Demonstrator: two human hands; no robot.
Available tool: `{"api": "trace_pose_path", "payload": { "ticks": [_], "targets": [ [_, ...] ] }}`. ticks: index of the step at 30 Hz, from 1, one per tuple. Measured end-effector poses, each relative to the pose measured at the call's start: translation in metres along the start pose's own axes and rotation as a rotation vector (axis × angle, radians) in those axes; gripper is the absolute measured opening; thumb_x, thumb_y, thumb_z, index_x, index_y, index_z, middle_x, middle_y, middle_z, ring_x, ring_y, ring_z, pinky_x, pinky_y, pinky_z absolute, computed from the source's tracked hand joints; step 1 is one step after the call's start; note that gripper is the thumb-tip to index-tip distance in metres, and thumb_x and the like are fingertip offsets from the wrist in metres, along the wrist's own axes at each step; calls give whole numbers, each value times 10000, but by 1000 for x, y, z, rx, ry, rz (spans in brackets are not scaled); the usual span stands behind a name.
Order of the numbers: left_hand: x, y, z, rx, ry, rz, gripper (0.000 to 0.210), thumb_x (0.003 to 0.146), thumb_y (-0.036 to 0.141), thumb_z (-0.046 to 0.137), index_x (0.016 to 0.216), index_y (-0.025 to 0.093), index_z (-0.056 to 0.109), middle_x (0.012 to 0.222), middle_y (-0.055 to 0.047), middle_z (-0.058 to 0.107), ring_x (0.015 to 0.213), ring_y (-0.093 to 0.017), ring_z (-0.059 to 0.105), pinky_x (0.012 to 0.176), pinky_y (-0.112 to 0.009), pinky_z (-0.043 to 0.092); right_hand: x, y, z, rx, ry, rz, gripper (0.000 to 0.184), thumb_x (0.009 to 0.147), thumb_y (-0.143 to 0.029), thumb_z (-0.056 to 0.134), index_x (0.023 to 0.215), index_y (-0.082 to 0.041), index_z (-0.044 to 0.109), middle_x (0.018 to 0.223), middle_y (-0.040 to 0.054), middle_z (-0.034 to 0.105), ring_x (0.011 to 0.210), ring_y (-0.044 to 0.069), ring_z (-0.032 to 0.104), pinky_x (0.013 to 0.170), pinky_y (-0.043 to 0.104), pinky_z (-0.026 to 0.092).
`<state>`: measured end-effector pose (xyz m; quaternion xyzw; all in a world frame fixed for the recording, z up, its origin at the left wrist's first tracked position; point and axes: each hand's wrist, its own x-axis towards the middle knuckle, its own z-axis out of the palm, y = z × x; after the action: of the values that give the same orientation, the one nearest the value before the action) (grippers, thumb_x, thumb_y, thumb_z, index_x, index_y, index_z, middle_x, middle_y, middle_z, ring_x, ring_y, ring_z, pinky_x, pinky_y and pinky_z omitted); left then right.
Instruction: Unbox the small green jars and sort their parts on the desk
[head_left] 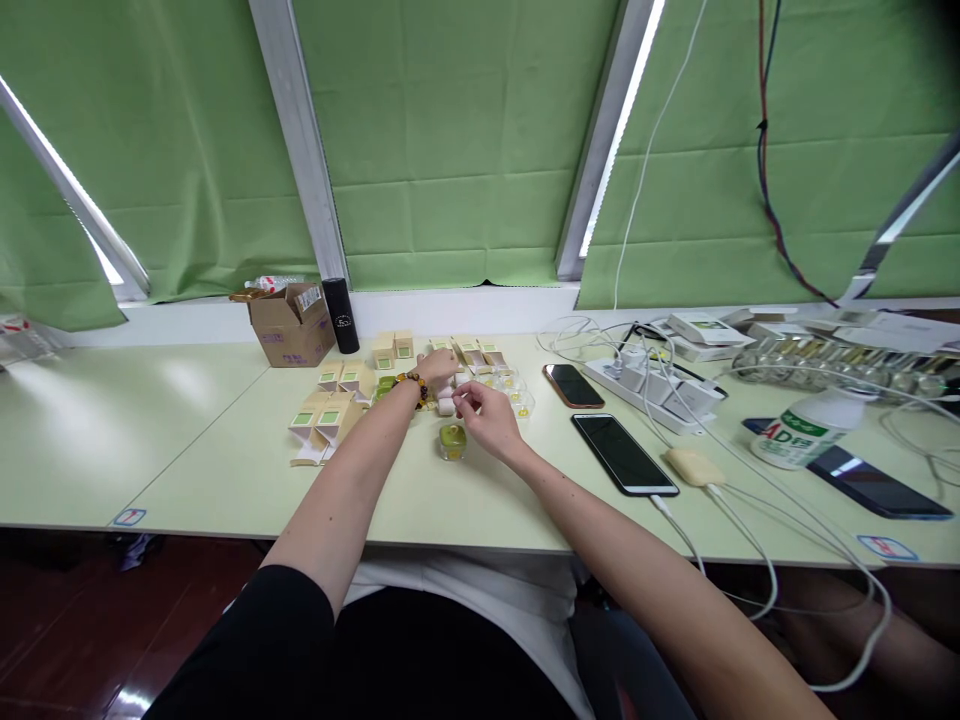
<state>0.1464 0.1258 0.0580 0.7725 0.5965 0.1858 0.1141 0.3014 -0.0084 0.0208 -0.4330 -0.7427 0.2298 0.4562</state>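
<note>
My left hand [438, 368], with a beaded bracelet at the wrist, reaches in among small cream boxes [469, 352]; its fingertips are too small and covered to make out. Beside it, my right hand [484, 412] has thumb and forefinger pinched together next to some small pale pink rolls or caps [446, 400]. What the pinch holds, if anything, does not show clearly. Just below the right fingertips stands a small glass jar [452, 441] with yellow-green contents. Clear pieces with yellow centres [517, 395] lie right of the hands. Green pieces [385, 385] sit left of the bracelet.
Several cream boxes with open flaps [322, 422] stand on the left. Behind them are a cardboard carton [291, 328] and a black cylinder [341, 316]. Phones [624, 454], a power strip [652, 395], cables and a white bottle [810, 428] occupy the right.
</note>
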Motion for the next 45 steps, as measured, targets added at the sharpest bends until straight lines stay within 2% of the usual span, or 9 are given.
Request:
{"api": "trace_pose_path", "payload": {
  "ticks": [5, 8, 13, 16, 24, 31, 34, 40, 45],
  "targets": [
    [-33, 0, -28, -6, 95, -10, 404, 852, 123, 519, 1164, 202, 763, 1287, -93, 761, 1239, -276, 638, 1136, -424, 407, 8, 10, -10, -43, 60, 55, 166, 911, -284, 554, 929, -239, 713, 704, -3, 729, 642, 184, 628, 638, 295, 427],
    [-79, -1, -38, -81, 164, 153, 456, 842, 111, 512, 1225, 192, 747, 1244, -86, 772, 1235, -276, 630, 1164, -437, 394, 12, 13, -14, -56, 63, 89, 168, 903, -273, 555, 927, -237, 717, 717, 3, 732, 636, 185, 616, 622, 294, 410],
    [-163, 0, -34, -122, 16, 352, 633, 782, 127, 626, 1392, 292, 646, 1289, -60, 735, 1362, -338, 473, 1183, -498, 336, 12, 20, -7, -147, -1, 111, 184, 892, -220, 563, 933, -232, 742, 741, 1, 744, 661, 180, 618, 637, 285, 390],
    [-186, 1, -21, -141, -88, 385, 640, 772, 246, 767, 1394, 300, 624, 1333, -79, 695, 1321, -352, 481, 1137, -476, 361, 8, 24, -2, -160, -50, 124, 189, 876, -190, 567, 913, -226, 749, 728, -2, 738, 667, 173, 621, 642, 269, 397],
    [-188, -5, 3, -165, -43, 323, 531, 858, 372, 771, 1362, 265, 643, 1331, -126, 636, 1341, -353, 493, 1167, -518, 358, 4, 22, 1, -102, -6, 85, 175, 893, -234, 553, 904, -222, 727, 689, -10, 713, 596, 155, 610, 634, 266, 440],
    [-175, -27, 2, -704, 103, 279, 560, 871, 495, 803, 1343, 239, 643, 1414, -133, 639, 1287, -288, 612, 1102, -424, 487, 5, 18, 6, 419, -90, 182, 286, 893, -472, 609, 914, -191, 657, 666, -18, 673, 395, 110, 551, 422, 237, 390],
    [-172, -30, 2, -836, 149, 297, 571, 877, 514, 803, 1341, 230, 633, 1431, -144, 634, 1304, -290, 620, 1076, -405, 519, 3, 12, 7, 646, -199, 256, 412, 862, -595, 683, 952, -196, 636, 775, 23, 723, 480, 147, 673, 398, 218, 391],
    [-178, -26, 2, -870, 161, 333, 570, 858, 424, 837, 1360, 251, 631, 1431, -131, 632, 1330, -286, 606, 1073, -399, 540, -5, 2, 7, 957, -449, 258, 492, 801, -608, 809, 1053, -224, 632, 946, 63, 768, 774, 235, 773, 571, 320, 607],
    [-183, -22, -5, -880, 184, 407, 589, 867, 256, 789, 1411, 262, 562, 1479, -135, 632, 1408, -288, 573, 1114, -424, 501, -7, 2, 12, 796, -261, 79, 555, 728, -538, 880, 1138, -236, 659, 1146, 84, 726, 917, 224, 715, 731, 374, 647]
  ]
}}
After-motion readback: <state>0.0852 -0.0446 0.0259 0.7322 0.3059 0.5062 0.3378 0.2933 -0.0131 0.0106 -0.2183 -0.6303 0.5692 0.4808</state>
